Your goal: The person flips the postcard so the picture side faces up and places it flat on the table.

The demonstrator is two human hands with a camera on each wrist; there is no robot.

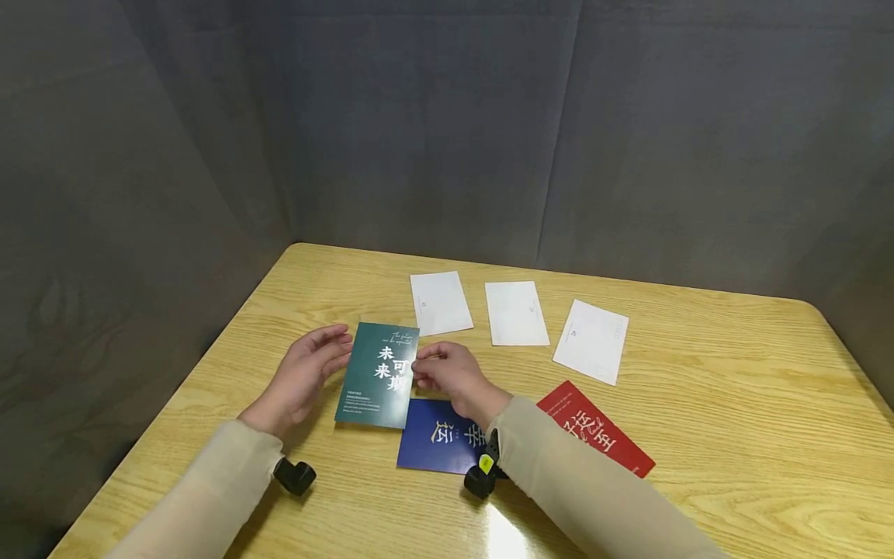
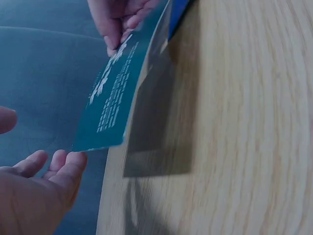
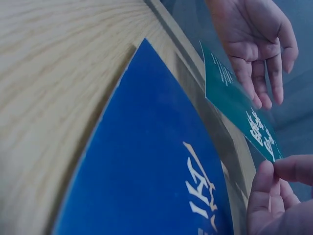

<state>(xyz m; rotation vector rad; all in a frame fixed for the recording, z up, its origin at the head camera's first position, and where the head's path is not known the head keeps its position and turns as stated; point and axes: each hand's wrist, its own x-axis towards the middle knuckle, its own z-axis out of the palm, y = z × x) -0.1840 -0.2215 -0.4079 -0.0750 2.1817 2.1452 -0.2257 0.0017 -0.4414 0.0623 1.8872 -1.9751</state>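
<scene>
Card [image 1: 370, 380] in hand [image 1: 457, 376] — blue card [image 1: 422, 446] nearby

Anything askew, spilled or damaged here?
Mildly askew: the red card lies diagonally, and the rightmost white card is angled differently from the other two. No spill shows; the green card in the right hand shows no damage.

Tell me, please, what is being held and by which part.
The green card, pinched by the right hand at its right long edge in the head view.

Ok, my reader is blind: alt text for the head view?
A person's right fingers pinch a green card above a wooden table, left hand beside it. Three white cards lie beyond, a blue card and red card nearer.
</scene>
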